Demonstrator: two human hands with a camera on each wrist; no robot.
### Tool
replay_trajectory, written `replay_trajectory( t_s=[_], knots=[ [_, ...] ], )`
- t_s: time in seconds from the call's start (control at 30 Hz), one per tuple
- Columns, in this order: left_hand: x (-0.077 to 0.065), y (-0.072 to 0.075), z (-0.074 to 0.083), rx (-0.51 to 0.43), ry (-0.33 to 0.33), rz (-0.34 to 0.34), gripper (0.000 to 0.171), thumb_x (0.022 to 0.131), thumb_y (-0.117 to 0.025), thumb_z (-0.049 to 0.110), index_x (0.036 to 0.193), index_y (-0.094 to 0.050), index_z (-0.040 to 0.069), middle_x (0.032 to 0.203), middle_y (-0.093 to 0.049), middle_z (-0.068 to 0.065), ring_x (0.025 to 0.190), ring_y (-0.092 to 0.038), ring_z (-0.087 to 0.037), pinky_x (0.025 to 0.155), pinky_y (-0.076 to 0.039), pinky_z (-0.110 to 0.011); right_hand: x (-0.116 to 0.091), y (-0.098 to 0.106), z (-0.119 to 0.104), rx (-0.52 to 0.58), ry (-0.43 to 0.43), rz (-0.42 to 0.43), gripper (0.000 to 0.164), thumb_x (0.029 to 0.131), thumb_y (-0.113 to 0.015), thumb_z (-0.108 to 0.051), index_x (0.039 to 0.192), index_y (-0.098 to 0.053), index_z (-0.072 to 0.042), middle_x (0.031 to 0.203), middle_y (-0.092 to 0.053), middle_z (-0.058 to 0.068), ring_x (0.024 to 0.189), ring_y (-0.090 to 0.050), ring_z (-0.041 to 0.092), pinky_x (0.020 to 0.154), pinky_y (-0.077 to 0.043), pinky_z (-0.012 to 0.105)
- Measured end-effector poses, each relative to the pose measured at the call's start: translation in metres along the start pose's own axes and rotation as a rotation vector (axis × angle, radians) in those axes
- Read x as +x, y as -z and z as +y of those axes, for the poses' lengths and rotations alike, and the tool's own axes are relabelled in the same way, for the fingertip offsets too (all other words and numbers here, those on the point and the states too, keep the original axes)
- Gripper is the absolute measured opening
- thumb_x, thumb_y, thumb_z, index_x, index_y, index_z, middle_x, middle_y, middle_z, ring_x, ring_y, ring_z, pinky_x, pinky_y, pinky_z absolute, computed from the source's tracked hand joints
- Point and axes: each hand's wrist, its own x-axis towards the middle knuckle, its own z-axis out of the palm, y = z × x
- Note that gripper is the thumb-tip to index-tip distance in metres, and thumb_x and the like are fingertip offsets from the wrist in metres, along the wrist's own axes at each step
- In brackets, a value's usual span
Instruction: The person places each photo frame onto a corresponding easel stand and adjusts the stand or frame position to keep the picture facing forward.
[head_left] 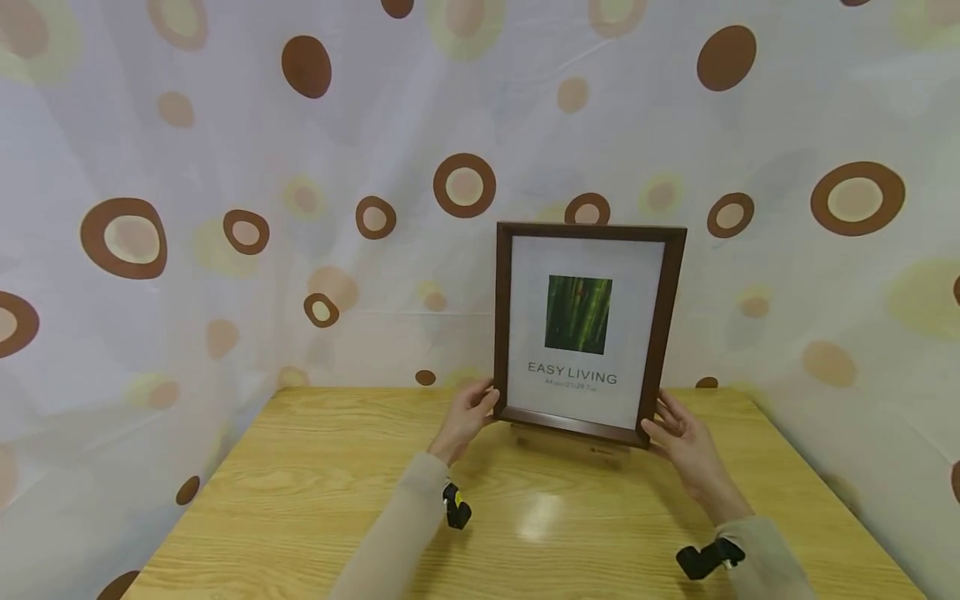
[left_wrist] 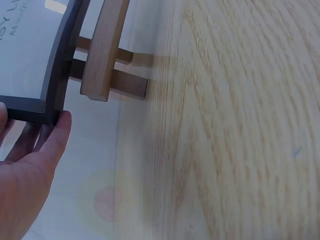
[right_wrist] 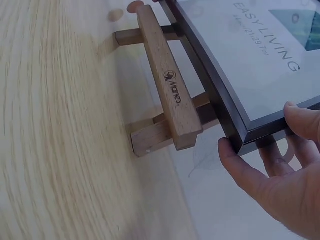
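A dark brown picture frame [head_left: 581, 421] stands near the back of the table, its white sheet reading "EASY LIVING" around a small green picture. At its lower left corner my left hand [head_left: 461, 419] grips the edge, thumb in front and fingers behind. My right hand [head_left: 693, 454] holds the lower right corner the same way. Below and behind the frame is a wooden easel stand [right_wrist: 167, 82], mostly hidden in the head view. In both wrist views a gap shows between the frame's bottom edge and the easel's front ledge [left_wrist: 102, 55].
The wood-grain table [head_left: 337, 483] spreads out in front of the frame. A white curtain [head_left: 390, 100] with brown and yellow spots hangs behind and along both sides. Each wrist carries a small black camera, one on the left [head_left: 456, 506] and one on the right [head_left: 708, 558].
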Motion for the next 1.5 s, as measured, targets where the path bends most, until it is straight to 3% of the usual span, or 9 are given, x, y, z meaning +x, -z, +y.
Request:
replay_trajectory(
  t_s=[0.53,0.67,0.83,0.9,0.97,1.1,1.27,1.5],
  knots=[
    [0.006,-0.006,-0.01,0.005,0.048,-0.005,0.049,0.104,-0.048,0.016,0.15,-0.036,0.002,0.147,-0.041,-0.027,0.138,-0.04,-0.041,0.106,-0.042,-0.056,0.003,0.004,0.017,0.035,0.002,-0.005,0.079,0.101,-0.057,-0.019,0.158,-0.004,-0.008,0.16,-0.012,0.026,0.104,-0.05,-0.018,0.083,-0.053,0.018],
    [0.006,-0.006,-0.012,0.024,0.041,-0.014,0.049,0.104,-0.049,0.015,0.15,-0.037,0.004,0.143,-0.046,-0.027,0.132,-0.046,-0.039,0.105,-0.045,-0.053,0.004,0.005,0.019,0.035,0.01,-0.002,0.078,0.101,-0.057,-0.019,0.158,-0.005,-0.007,0.16,-0.012,0.026,0.105,-0.05,-0.019,0.083,-0.053,0.018],
    [0.007,-0.009,-0.017,0.044,0.055,-0.033,0.057,0.098,-0.054,-0.001,0.151,-0.036,0.01,0.132,-0.054,-0.026,0.119,-0.057,-0.033,0.098,-0.052,-0.043,0.003,0.006,0.022,0.014,0.01,-0.003,0.079,0.101,-0.056,-0.019,0.158,-0.003,-0.007,0.159,-0.014,0.028,0.105,-0.049,-0.019,0.083,-0.053,0.018],
    [0.007,-0.011,-0.019,0.058,0.06,-0.031,0.061,0.095,-0.055,-0.006,0.151,-0.035,0.011,0.13,-0.055,-0.027,0.116,-0.058,-0.032,0.094,-0.055,-0.04,0.004,0.006,0.023,-0.006,0.006,0.005,0.077,0.101,-0.056,-0.02,0.158,-0.005,-0.009,0.158,-0.019,0.029,0.112,-0.053,-0.008,0.083,-0.053,0.019],
    [0.007,-0.015,-0.02,0.082,0.072,-0.028,0.062,0.093,-0.056,-0.008,0.148,-0.035,0.01,0.132,-0.053,-0.027,0.114,-0.058,-0.03,0.091,-0.056,-0.04,0.004,0.005,0.024,-0.067,-0.006,0.004,0.077,0.101,-0.057,-0.022,0.158,-0.008,-0.007,0.156,-0.024,0.03,0.124,-0.053,0.01,0.085,-0.052,0.017],
    [0.008,-0.02,-0.023,0.119,0.111,-0.007,0.057,0.092,-0.059,-0.007,0.143,-0.038,0.005,0.137,-0.047,-0.026,0.109,-0.057,-0.028,0.088,-0.057,-0.041,0.004,0.001,0.029,-0.197,-0.064,-0.013,0.075,0.1,-0.059,-0.025,0.156,-0.016,0.0,0.154,-0.03,0.031,0.14,-0.033,0.044,0.096,-0.051,0.025],
    [0.007,-0.021,-0.026,0.114,0.133,0.0,0.055,0.092,-0.059,-0.005,0.143,-0.039,0.001,0.139,-0.045,-0.025,0.112,-0.057,-0.029,0.091,-0.056,-0.04,0.002,-0.005,0.032,-0.252,-0.118,-0.033,0.066,0.1,-0.058,-0.02,0.151,-0.025,0.005,0.152,-0.032,0.032,0.141,-0.03,0.047,0.104,-0.048,0.043],
    [0.006,-0.017,-0.028,0.155,0.111,-0.009,0.049,0.093,-0.062,0.001,0.138,-0.044,0.002,0.138,-0.049,-0.02,0.124,-0.051,-0.033,0.097,-0.053,-0.041,0.005,-0.009,0.033,-0.205,-0.126,-0.014,0.062,0.101,-0.055,-0.016,0.15,-0.025,0.008,0.149,-0.033,0.033,0.139,-0.033,0.045,0.093,-0.051,0.021]
  ],
)
